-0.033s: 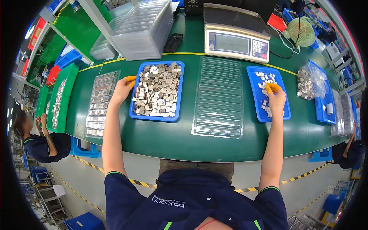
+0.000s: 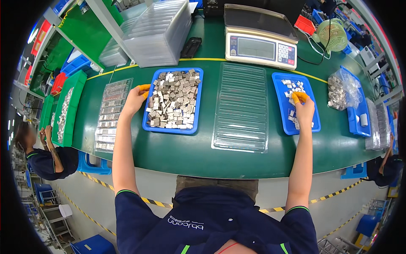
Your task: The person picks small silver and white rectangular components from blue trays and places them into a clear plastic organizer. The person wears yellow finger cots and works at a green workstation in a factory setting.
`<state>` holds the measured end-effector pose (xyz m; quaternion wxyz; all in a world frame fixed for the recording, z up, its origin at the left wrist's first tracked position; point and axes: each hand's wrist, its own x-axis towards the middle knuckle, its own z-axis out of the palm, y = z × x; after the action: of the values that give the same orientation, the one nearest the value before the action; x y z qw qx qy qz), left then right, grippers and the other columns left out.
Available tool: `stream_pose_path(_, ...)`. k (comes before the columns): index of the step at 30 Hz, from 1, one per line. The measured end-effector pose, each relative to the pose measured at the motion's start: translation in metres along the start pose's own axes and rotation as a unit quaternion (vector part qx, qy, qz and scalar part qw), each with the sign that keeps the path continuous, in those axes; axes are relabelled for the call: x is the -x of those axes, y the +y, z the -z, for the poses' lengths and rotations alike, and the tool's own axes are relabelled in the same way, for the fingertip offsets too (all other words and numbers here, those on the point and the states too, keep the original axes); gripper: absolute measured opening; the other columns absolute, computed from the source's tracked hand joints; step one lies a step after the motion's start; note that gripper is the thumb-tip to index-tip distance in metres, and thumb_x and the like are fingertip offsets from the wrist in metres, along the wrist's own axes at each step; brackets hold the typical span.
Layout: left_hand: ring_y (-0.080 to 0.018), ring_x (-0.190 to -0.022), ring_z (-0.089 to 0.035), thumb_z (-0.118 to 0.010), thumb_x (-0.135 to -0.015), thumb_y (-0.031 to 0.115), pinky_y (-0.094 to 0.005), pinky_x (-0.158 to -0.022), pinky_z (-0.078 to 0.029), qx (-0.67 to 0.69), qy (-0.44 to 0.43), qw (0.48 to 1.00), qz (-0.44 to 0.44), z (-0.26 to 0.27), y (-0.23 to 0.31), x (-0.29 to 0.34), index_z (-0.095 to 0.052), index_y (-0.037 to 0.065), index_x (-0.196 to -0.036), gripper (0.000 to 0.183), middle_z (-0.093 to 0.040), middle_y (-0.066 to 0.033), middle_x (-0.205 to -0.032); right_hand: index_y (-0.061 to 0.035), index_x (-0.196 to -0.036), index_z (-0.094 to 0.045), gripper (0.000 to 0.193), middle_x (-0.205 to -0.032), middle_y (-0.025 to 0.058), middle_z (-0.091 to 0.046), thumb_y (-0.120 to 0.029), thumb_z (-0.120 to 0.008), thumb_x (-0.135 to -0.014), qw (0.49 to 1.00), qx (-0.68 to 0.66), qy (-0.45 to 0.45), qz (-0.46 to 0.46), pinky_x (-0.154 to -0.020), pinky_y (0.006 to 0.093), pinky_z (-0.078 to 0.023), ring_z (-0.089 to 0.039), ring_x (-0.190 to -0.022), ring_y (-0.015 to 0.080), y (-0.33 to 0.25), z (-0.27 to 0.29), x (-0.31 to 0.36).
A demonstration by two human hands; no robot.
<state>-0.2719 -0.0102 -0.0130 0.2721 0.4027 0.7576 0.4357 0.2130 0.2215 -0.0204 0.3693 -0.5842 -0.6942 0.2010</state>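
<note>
Wide head-worn view, facing downward

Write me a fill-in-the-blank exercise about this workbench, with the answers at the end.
1. The left hand is at the ____ side of the fuller blue tray.
2. The right hand is over another blue tray, which holds ____ metal pieces than the first.
3. The clear ridged tray in front of the scale lies ____ those two.
4. The tabletop is ____.

Missing words: left; fewer; between; green.

Forearms (image 2: 123,156) stretched forward, well apart, left fingers (image 2: 144,87) pointing inward, right fingers (image 2: 301,96) curled (perhaps pinched)
</note>
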Motion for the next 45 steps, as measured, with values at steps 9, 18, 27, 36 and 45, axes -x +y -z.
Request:
stream_pose_path(9, -0.0131, -0.069, -0.059, -0.054, -0.075, -0.006, -0.0255, -0.068, -0.049, -0.157, -0.002, 0.985, -0.068, 0.013, -0.010, -0.006, -0.061, -0.006, -0.096, 0.022, -0.064, -0.0101, -0.082, 0.0005, -0.095, -0.067, 0.023, -0.085, 0.0142, -0.068, -0.014, -0.067, -0.077, 0.999, -0.030, -0.017, -0.007, -0.073, 0.0312, -0.048, -0.065, -0.081, 0.0237, -0.009, 0.000, 0.001)
stream_pose_path(18, -0.0200, -0.079, -0.066, -0.064, -0.080, 0.001, -0.0240, -0.065, -0.053, 0.212, 0.208, 0.952, -0.075, -0.017, 0.049, 0.036, -0.061, -0.007, -0.095, 0.017, -0.066, -0.0127, -0.089, 0.0022, -0.099, -0.063, 0.018, -0.089, 0.0077, -0.063, -0.010, -0.061, -0.086, 0.923, -0.304, 0.216, 0.090, -0.075, 0.0247, -0.046, -0.060, -0.081, 0.0144, -0.042, 0.013, 0.009)
stream_pose_path(27, -0.0204, -0.093, -0.064, -0.061, -0.083, 0.002, -0.0238, -0.075, -0.053, 0.362, -0.102, 0.926, -0.023, -0.149, 0.134, 0.096, -0.057, -0.001, -0.114, 0.031, -0.064, -0.0122, -0.102, -0.0055, -0.097, -0.066, 0.018, -0.093, 0.0082, -0.064, -0.009, -0.066, -0.079, 0.931, -0.299, -0.108, 0.179, -0.077, 0.0289, -0.046, -0.061, -0.086, 0.0194, -0.121, -0.028, 0.077)
stream_pose_path(36, -0.0199, -0.081, -0.066, -0.066, -0.079, 0.001, -0.0248, -0.071, -0.053, 0.408, -0.097, 0.908, -0.002, -0.181, 0.105, 0.100, -0.060, -0.004, -0.106, 0.028, -0.065, -0.0124, -0.094, -0.0027, -0.101, -0.064, 0.021, -0.095, 0.0083, -0.064, -0.003, -0.062, -0.080, 0.902, -0.359, -0.226, 0.082, -0.077, 0.0269, -0.047, -0.062, -0.084, 0.0170, -0.115, -0.039, 0.103)
stream_pose_path(45, -0.0201, -0.080, -0.066, -0.067, -0.078, 0.000, -0.0247, -0.070, -0.053, 0.415, -0.126, 0.900, 0.042, -0.178, 0.103, 0.098, -0.060, -0.004, -0.103, 0.026, -0.065, -0.0127, -0.091, -0.0022, -0.096, -0.063, 0.020, -0.085, 0.0106, -0.061, -0.001, -0.063, -0.077, 0.913, -0.254, -0.217, 0.233, -0.071, 0.0323, -0.047, -0.059, -0.079, 0.0264, -0.118, -0.033, 0.101)
